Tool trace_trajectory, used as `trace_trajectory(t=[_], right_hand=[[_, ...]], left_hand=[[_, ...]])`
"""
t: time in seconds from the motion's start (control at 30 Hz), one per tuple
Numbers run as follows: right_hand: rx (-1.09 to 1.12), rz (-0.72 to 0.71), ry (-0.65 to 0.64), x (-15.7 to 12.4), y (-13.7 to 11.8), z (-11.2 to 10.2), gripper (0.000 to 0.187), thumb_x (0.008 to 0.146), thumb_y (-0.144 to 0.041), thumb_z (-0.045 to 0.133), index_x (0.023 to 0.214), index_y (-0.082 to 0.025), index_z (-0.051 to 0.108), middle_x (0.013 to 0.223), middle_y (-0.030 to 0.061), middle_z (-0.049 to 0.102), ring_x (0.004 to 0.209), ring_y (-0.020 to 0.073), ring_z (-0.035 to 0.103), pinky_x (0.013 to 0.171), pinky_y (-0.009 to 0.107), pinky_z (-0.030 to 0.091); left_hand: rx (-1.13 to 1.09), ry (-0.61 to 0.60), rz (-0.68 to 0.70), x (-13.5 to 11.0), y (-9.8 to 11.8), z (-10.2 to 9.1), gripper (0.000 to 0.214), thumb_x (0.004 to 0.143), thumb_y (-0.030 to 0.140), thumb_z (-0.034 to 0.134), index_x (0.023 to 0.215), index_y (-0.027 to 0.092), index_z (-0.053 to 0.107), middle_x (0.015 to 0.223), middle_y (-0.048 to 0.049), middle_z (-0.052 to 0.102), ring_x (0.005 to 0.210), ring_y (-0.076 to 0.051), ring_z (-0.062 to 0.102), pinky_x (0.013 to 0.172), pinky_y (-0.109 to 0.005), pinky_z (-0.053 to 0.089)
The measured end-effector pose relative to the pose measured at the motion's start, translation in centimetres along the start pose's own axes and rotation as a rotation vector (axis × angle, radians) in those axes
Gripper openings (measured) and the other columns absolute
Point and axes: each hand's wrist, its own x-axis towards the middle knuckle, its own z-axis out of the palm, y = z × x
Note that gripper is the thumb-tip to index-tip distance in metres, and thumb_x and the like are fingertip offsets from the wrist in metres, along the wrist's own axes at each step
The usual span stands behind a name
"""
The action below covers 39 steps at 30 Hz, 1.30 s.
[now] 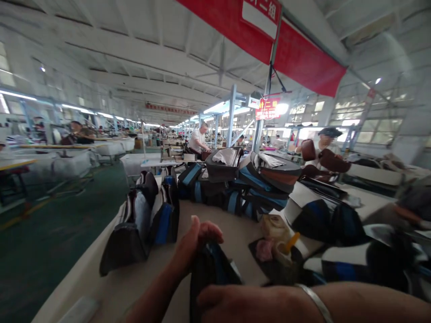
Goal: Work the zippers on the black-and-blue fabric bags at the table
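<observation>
A dark sewn fabric piece (210, 269) with a blue panel lies in front of me, low in the view. My left hand (198, 237) is at its far end, thumb pointing up and fingers curled over the edge. Across the near part lies my right hand (242, 303), its fingers bent round the fabric and partly lost at the bottom of the picture; a silver bangle (314, 300) is on that wrist. The piece's lower end is hidden by the right hand. Similar dark and blue pieces (163, 220) stand to the left.
A pale table (188, 215) carries stacked dark and blue pieces (235, 193) at its back. On the right are a small pot (283, 253) with a yellow handle, a pink wad (264, 249) and a box-like block (273, 225). Other people work beyond.
</observation>
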Motion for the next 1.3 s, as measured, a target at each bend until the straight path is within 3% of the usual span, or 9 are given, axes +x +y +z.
trace_trajectory(t=[0.1, 0.2, 0.37, 0.5, 0.6, 0.73, 0.93, 1.1, 1.3], right_hand=[[0.063, 0.186, 0.145, -2.7, -0.4, 0.2, 0.016, 0.104, -0.021, 0.050, 0.098, -0.018, 0.066, 0.097, 0.0010, 0.070, 0.092, 0.0156, 0.062, 0.118, 0.038, 0.034], [0.088, 0.331, 0.258, -5.1, -1.0, -0.1, 0.024, 0.108, -0.023, 0.042, 0.111, -0.013, 0.064, 0.106, 0.0044, 0.071, 0.105, 0.0142, 0.062, 0.127, 0.031, 0.020], [0.197, 0.550, 0.435, -8.9, -2.4, -0.8, 0.027, 0.109, -0.022, 0.043, 0.131, -0.013, 0.057, 0.122, 0.0006, 0.073, 0.125, 0.0077, 0.058, 0.127, 0.019, 0.017], [0.329, 0.868, 1.015, -11.7, -1.9, 0.9, 0.042, 0.097, -0.035, 0.065, 0.136, -0.025, 0.056, 0.132, 0.0073, 0.066, 0.129, 0.0230, 0.055, 0.119, 0.039, 0.038], [0.939, 1.067, 1.276, -12.9, 0.0, 2.2, 0.050, 0.094, -0.043, 0.063, 0.139, -0.025, 0.051, 0.136, 0.0113, 0.058, 0.128, 0.0282, 0.055, 0.105, 0.044, 0.046], [1.420, 0.931, 1.113, -13.6, 2.1, 2.0, 0.057, 0.079, -0.046, 0.080, 0.123, -0.018, 0.058, 0.114, 0.0075, 0.062, 0.107, 0.0227, 0.059, 0.092, 0.034, 0.046], [1.230, 0.913, 0.745, -14.9, 3.0, 0.6, 0.046, 0.065, -0.041, 0.092, 0.091, -0.015, 0.065, 0.076, -0.0048, 0.054, 0.065, 0.0089, 0.044, 0.056, 0.021, 0.033], [1.329, 0.934, 0.778, -14.7, 3.3, 0.3, 0.040, 0.077, -0.049, 0.082, 0.086, -0.013, 0.066, 0.072, -0.0042, 0.051, 0.062, 0.0085, 0.043, 0.053, 0.021, 0.031], [1.382, 0.960, 0.807, -14.2, 3.3, -0.5, 0.042, 0.073, -0.048, 0.086, 0.088, -0.013, 0.067, 0.076, -0.0032, 0.055, 0.068, 0.0098, 0.047, 0.058, 0.021, 0.035]], left_hand=[[0.007, -0.053, 0.017, -0.4, -1.0, -1.0, 0.073, 0.099, 0.074, 0.024, 0.112, 0.016, 0.066, 0.106, -0.0098, 0.070, 0.102, -0.026, 0.063, 0.094, -0.038, 0.049], [0.036, -0.145, 0.121, 0.3, -1.5, -1.2, 0.070, 0.087, 0.079, 0.053, 0.123, 0.019, 0.062, 0.121, -0.0099, 0.062, 0.110, -0.028, 0.057, 0.095, -0.036, 0.045], [0.163, -0.134, 0.196, 2.2, -2.0, 0.4, 0.051, 0.083, 0.065, 0.072, 0.104, 0.021, 0.061, 0.096, -0.0011, 0.057, 0.085, -0.018, 0.053, 0.074, -0.027, 0.042], [0.135, -0.223, 0.157, 3.3, -1.1, 2.1, 0.044, 0.079, 0.060, 0.079, 0.091, 0.020, 0.062, 0.091, 0.0002, 0.055, 0.082, -0.017, 0.052, 0.072, -0.026, 0.040], [0.059, -0.410, 0.073, 3.9, 0.2, 3.1, 0.041, 0.080, 0.054, 0.080, 0.104, 0.023, 0.067, 0.095, 0.0002, 0.061, 0.085, -0.017, 0.054, 0.074, -0.026, 0.042], [0.033, -0.458, 0.011, 4.4, 2.2, 3.6, 0.033, 0.082, 0.047, 0.079, 0.099, 0.021, 0.069, 0.091, 0.0011, 0.063, 0.085, -0.016, 0.055, 0.074, -0.024, 0.043], [0.081, -0.610, -0.216, 5.4, 4.9, 2.3, 0.036, 0.079, 0.051, 0.080, 0.092, 0.019, 0.072, 0.079, 0.0033, 0.056, 0.073, -0.012, 0.047, 0.062, -0.024, 0.035], [0.089, -0.644, -0.271, 6.2, 5.6, 2.6, 0.036, 0.084, 0.054, 0.074, 0.089, 0.017, 0.074, 0.082, 0.0015, 0.059, 0.075, -0.014, 0.050, 0.065, -0.025, 0.037], [0.041, -0.633, -0.253, 6.7, 5.0, 3.0, 0.029, 0.085, 0.047, 0.074, 0.083, 0.018, 0.075, 0.079, 0.0011, 0.060, 0.075, -0.014, 0.052, 0.066, -0.026, 0.038]])
